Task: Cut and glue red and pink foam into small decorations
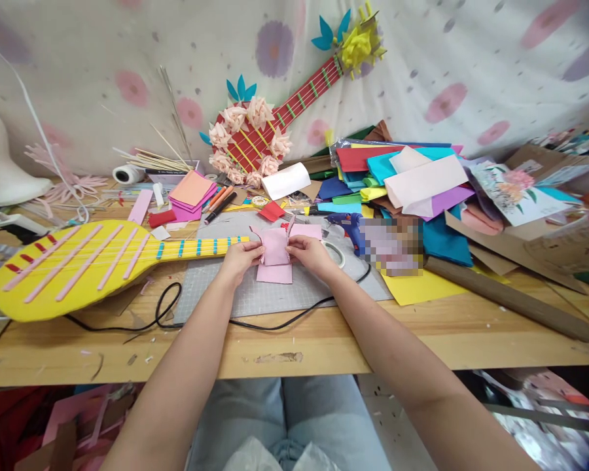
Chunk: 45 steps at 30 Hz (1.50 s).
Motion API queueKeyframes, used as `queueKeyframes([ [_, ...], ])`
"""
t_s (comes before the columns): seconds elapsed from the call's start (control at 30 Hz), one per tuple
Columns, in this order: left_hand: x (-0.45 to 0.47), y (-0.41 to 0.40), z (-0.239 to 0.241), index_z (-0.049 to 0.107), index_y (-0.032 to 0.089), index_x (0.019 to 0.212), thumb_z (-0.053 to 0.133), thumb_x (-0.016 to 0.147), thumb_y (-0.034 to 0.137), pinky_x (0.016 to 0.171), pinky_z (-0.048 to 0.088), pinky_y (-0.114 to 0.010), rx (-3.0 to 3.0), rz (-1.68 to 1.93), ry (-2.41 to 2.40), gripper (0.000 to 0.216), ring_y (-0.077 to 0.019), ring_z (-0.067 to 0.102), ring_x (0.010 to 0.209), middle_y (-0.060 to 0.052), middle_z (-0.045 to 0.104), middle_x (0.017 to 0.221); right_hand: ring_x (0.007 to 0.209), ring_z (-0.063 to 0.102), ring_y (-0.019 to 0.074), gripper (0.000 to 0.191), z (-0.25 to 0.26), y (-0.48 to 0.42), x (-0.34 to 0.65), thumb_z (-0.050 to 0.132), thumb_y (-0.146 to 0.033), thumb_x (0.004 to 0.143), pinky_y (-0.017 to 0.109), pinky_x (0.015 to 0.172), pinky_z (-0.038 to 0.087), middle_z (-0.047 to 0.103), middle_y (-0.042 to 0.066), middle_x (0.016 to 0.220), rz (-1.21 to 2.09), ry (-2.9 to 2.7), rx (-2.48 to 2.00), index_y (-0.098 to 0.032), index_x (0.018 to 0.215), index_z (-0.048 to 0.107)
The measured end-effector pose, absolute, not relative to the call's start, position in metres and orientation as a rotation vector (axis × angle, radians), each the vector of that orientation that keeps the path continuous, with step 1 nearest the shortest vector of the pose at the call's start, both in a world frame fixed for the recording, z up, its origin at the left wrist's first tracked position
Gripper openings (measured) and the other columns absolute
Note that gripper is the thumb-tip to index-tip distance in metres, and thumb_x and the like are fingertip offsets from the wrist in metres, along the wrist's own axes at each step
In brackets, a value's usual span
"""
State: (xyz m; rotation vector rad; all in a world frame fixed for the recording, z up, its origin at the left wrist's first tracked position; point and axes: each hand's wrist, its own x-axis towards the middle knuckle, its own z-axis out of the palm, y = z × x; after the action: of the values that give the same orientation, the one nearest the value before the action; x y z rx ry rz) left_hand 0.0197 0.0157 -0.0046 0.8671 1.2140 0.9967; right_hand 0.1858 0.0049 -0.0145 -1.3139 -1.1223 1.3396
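Observation:
Both hands meet over a grey cutting mat [255, 294] at the middle of the wooden table. My left hand [239, 258] pinches the left edge of a small pink foam piece [275, 252]. My right hand [310, 254] pinches its right edge, fingers closed. The pink piece is folded and stands slightly off the mat, with more pink foam [275, 273] lying flat under it. Another pink scrap [306, 230] lies just behind the right hand.
A yellow cardboard guitar [73, 265] lies at left, its neck reaching my left hand. A red flower guitar [269, 127] leans on the cloth backdrop. Coloured foam sheets [402, 176] pile up at right beside a blue glue gun [348, 229]. A black cable [255, 320] crosses the mat.

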Motion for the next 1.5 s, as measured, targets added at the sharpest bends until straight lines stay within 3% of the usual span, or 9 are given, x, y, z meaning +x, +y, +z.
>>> queueKeyframes([
  [0.7,0.015,0.016,-0.003,0.066,0.009,0.072,0.070,0.060,0.008,0.062,0.052,-0.024,0.863,0.949,1.165,0.012,-0.0087,0.058,0.058,-0.003,0.063,0.064,0.055,0.055,0.0080,0.010,-0.015,0.004,0.188,0.060,-0.009,0.068,0.022,0.055,0.052,0.059,-0.003,0.062,1.387,-1.113,-1.269,-0.016,0.076,0.059],
  [0.9,0.004,0.021,0.004,0.067,0.009,0.079,0.063,0.068,0.009,0.064,0.053,-0.023,0.843,0.783,1.037,0.012,-0.0119,0.063,0.067,-0.009,0.069,0.077,0.054,0.057,0.0076,0.008,-0.004,0.000,0.191,0.062,-0.018,0.072,0.019,0.051,0.052,0.061,-0.002,0.061,1.488,-1.111,-1.200,-0.014,0.078,0.061],
  [1.13,0.002,0.029,0.013,0.067,0.010,0.072,0.062,0.071,0.013,0.059,0.053,-0.024,0.858,0.637,1.185,0.006,-0.0135,0.063,0.059,-0.010,0.069,0.069,0.048,0.060,0.0094,0.017,0.007,-0.008,0.187,0.063,-0.027,0.075,0.019,0.049,0.052,0.062,0.001,0.053,1.567,-1.083,-1.199,-0.015,0.067,0.055],
  [1.5,-0.001,0.026,0.013,0.064,0.009,0.067,0.069,0.064,0.017,0.051,0.050,-0.021,0.897,0.582,1.207,0.009,-0.0107,0.059,0.049,-0.008,0.066,0.062,0.047,0.060,0.0100,0.017,0.004,-0.010,0.184,0.062,-0.026,0.077,0.019,0.046,0.052,0.062,0.002,0.053,1.628,-1.056,-1.233,-0.013,0.066,0.057],
])
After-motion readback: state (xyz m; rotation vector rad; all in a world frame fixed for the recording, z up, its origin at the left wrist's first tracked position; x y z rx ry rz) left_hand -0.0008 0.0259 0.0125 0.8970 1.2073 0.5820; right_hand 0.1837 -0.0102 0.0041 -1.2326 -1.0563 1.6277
